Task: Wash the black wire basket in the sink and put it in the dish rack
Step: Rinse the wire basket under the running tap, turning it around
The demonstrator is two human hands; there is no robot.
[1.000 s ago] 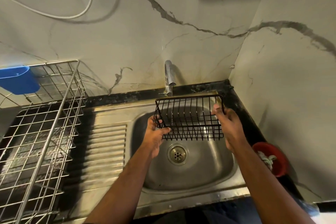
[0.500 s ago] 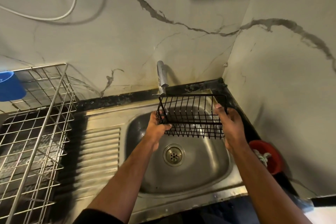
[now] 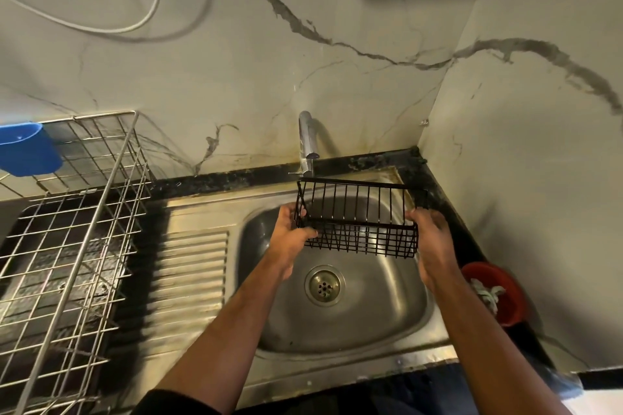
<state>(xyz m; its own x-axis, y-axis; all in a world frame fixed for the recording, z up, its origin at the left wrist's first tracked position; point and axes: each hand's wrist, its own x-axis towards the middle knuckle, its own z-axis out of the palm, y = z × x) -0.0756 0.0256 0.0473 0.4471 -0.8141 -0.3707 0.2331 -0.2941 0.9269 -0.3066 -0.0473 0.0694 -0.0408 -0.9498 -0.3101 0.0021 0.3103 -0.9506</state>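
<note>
Faucet (image 3: pixel 306 141) stands just behind the basket (image 3: pixel 357 219), nearly touching its rear rim. Left of faucet: open ribbed drainboard (image 3: pixel 199 266), then dish rack (image 3: pixel 67 246). Right: wall (image 3: pixel 539 178) close.

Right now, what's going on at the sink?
A person holds a black wire basket over the sink, the left hand gripping one end and the right hand the other. The basket sits just under the tap; no water is visibly running. The dish rack stands to the left on the counter.

Blue cup (image 3: pixel 28 150) (red bowl (image 3: pixel 497 293) opposite)
</note>
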